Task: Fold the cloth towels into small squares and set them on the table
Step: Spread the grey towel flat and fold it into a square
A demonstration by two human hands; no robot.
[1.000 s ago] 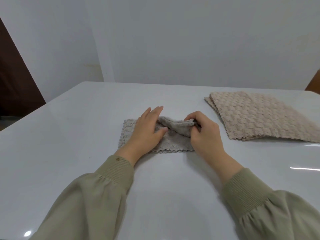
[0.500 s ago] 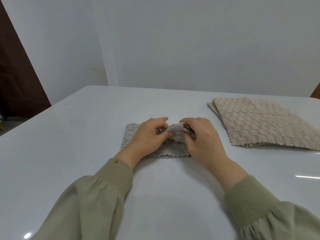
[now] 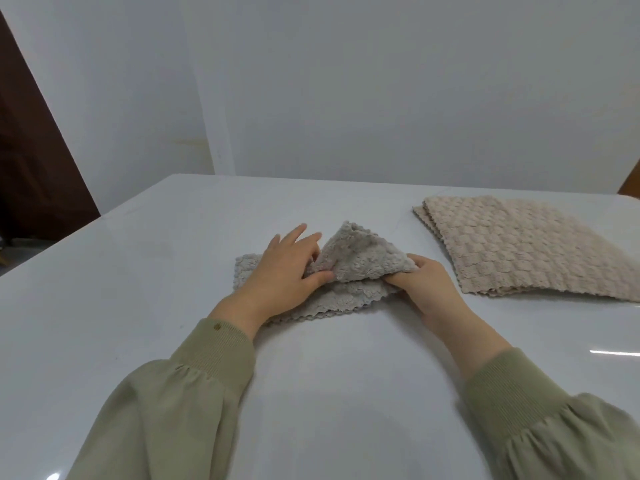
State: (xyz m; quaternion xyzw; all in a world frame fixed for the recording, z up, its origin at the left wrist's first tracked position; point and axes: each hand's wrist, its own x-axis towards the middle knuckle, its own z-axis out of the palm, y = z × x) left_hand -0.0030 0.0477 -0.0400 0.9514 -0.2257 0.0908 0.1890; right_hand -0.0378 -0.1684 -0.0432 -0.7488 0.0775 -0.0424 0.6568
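Observation:
A grey textured towel point(image 3: 356, 258) lies folded on the white table point(image 3: 138, 271) near the middle. Its right part is lifted into a peaked flap above the flat lower layer. My left hand point(image 3: 287, 271) rests on the towel's left half, thumb pinching the flap's lower left edge, other fingers stretched forward. My right hand point(image 3: 419, 282) grips the flap's right corner between thumb and curled fingers. The towel's left end shows beyond my left hand.
A stack of beige waffle-textured towels point(image 3: 512, 247) lies flat at the right of the table. A white wall stands behind the far edge, and a dark brown door or panel point(image 3: 31, 168) is at the left.
The flap of the grey towel has risen from a small bunch between my hands into a tall peak. My left fingers have straightened forward, and my right hand has shifted right and lower.

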